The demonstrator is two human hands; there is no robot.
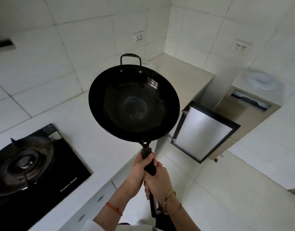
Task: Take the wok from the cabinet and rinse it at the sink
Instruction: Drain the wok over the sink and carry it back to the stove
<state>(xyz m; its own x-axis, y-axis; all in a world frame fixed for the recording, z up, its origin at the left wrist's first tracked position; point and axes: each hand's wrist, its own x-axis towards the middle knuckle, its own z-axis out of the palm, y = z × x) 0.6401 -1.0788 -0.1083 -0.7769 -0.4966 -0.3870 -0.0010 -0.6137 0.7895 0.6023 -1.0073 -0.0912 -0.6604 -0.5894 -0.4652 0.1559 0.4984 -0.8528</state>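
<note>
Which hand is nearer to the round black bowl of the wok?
The left hand. It grips the long dark handle closer to the round black wok bowl; the right hand grips just behind it.

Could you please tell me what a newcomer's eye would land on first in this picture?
The black wok fills the centre, held up over the counter's edge, with both hands, left and right, gripping its long handle. At lower left sits a black gas stove; right of the wok, a dark-framed cabinet door stands open.

Bare white counter [96,147] lies open beneath the raised wok [134,102], bounded left by the gas stove [31,162].
</note>
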